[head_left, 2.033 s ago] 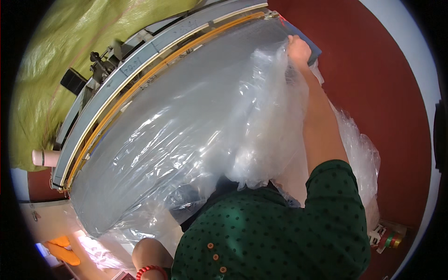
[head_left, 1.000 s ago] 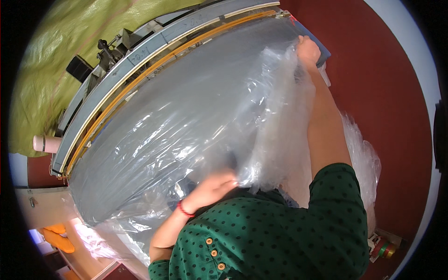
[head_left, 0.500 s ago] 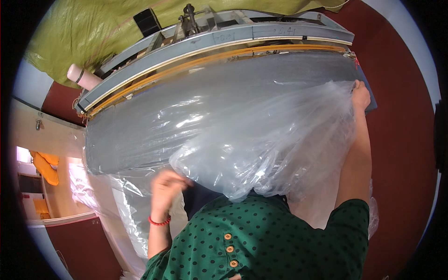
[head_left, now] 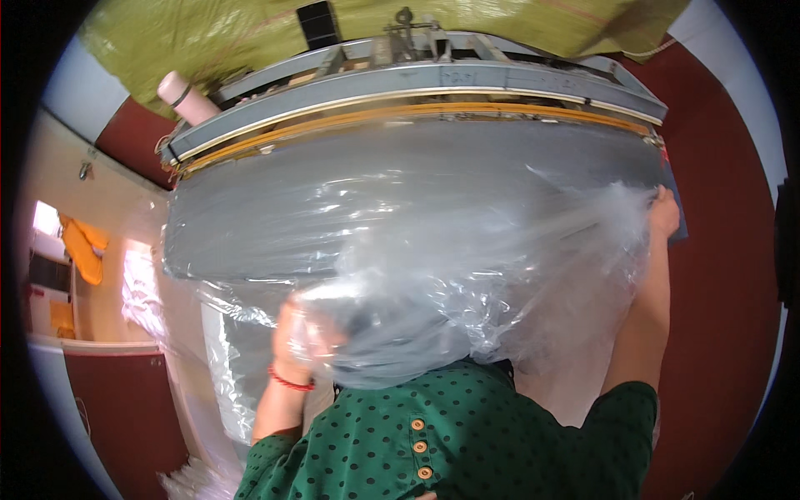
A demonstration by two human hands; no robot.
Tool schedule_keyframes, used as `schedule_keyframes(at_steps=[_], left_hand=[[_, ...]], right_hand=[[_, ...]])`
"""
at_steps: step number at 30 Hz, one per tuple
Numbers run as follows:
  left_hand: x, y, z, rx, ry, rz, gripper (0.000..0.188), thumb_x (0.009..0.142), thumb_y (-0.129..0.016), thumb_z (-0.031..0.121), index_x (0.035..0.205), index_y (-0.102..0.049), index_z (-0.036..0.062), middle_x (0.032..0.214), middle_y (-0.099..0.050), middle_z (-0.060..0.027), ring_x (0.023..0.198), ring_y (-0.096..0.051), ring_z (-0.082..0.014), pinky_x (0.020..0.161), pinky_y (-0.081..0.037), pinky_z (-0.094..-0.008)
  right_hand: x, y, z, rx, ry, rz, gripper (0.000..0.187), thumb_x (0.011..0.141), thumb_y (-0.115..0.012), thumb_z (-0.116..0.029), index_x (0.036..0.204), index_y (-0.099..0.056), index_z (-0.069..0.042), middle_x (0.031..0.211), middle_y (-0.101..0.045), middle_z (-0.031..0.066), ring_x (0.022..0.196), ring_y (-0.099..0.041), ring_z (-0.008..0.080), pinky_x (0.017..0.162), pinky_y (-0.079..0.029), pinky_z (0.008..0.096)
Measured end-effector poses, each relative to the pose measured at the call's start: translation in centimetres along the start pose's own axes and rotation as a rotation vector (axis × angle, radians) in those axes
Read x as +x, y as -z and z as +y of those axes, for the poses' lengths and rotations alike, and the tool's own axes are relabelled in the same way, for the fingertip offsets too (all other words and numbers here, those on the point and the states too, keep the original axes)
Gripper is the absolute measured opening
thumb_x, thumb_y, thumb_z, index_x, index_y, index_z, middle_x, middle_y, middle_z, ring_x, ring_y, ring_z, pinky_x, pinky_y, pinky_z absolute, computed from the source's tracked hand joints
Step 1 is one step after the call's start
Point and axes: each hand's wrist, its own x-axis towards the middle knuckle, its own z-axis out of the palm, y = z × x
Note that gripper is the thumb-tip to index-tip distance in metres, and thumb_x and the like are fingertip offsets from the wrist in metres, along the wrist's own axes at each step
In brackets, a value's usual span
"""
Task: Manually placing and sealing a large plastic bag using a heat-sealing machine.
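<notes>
A large clear plastic sheet [head_left: 500, 292] lies crumpled and shiny over a long grey work surface [head_left: 275, 192] in front of me. At the far right, my right hand [head_left: 664, 212] is closed on the sheet's gathered edge, and folds fan out from it. Close to my body on the left, my left hand [head_left: 307, 337], with a red bead bracelet at its wrist, meets the near edge of the sheet. Film covers part of its fingers and motion smears them, so I cannot see whether they grip it.
Along the far side runs a grey metal frame [head_left: 375, 82] with orange strips [head_left: 467, 108] below it. A pink bottle [head_left: 187, 97] and a black flat object [head_left: 318, 25] rest there. More clear film [head_left: 218, 358] hangs over the near left. Yellow-green sheeting [head_left: 542, 25] lies beyond.
My left hand has come to the sheet's near edge, and film now covers part of its fingers. My right hand keeps its hold. The view has shifted, so the frame appears further right and lower.
</notes>
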Motion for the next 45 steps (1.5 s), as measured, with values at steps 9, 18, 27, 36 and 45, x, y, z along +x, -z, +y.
schedule_keyframes(at_steps=[9, 18, 27, 36, 45], left_hand=[[-3.5, -5.8, 12.1, 2.355, -0.340, 0.696, 0.022, 0.061, -0.065, -0.004, 0.078, -0.053, 0.0023, 0.054, -0.042, -0.0053, 0.046, -0.040, -0.0107, 0.045, -0.033, -0.0238], [-2.3, -9.0, 24.4, 2.304, -1.109, 0.960, 0.008, 0.080, -0.052, 0.004, 0.082, -0.057, -0.0012, 0.070, -0.057, -0.0095, 0.060, -0.052, -0.0141, 0.057, -0.041, -0.0248], [5.4, -2.2, 14.1, 2.622, -0.368, -0.350, 0.045, 0.080, -0.055, 0.025, 0.116, -0.045, -0.0012, 0.123, -0.042, -0.0185, 0.113, -0.041, -0.0329, 0.094, -0.035, -0.0404], [8.9, 4.6, 17.5, 2.587, -0.435, 0.171, 0.056, 0.080, -0.055, 0.022, 0.127, -0.034, -0.0001, 0.136, -0.029, -0.0183, 0.125, -0.027, -0.0350, 0.103, -0.024, -0.0412], [11.1, 5.1, 16.5, 2.766, -0.383, 0.078, 0.044, 0.084, -0.049, 0.033, 0.119, -0.050, 0.0057, 0.136, -0.032, -0.0119, 0.128, -0.022, -0.0340, 0.101, -0.020, -0.0474]], right_hand=[[0.4, -0.5, 0.6, -0.006, 0.071, 0.004, 0.040, 0.090, -0.033, -0.042, 0.095, -0.055, -0.008, 0.088, -0.060, 0.0206, 0.082, -0.055, 0.0418, 0.067, -0.042, 0.0503], [-0.2, 0.3, -0.1, 0.047, 0.101, -0.002, 0.041, 0.090, -0.033, -0.042, 0.091, -0.054, -0.006, 0.085, -0.059, 0.0221, 0.080, -0.054, 0.0427, 0.065, -0.042, 0.0498], [0.2, -0.5, 0.4, 0.055, 0.073, 0.027, 0.041, 0.091, -0.033, -0.039, 0.094, -0.055, -0.005, 0.086, -0.058, 0.0233, 0.080, -0.054, 0.0429, 0.066, -0.041, 0.0498], [0.7, -0.8, 1.0, 0.090, 0.026, -0.033, 0.043, 0.091, -0.032, -0.041, 0.097, -0.056, -0.005, 0.094, -0.057, 0.0218, 0.087, -0.052, 0.0418, 0.072, -0.042, 0.0478], [3.0, -3.4, 5.1, 0.734, 0.029, -0.054, 0.045, 0.089, -0.042, -0.042, 0.093, -0.057, 0.000, 0.084, -0.060, 0.0088, 0.078, -0.057, 0.0239, 0.068, -0.042, 0.0343]])
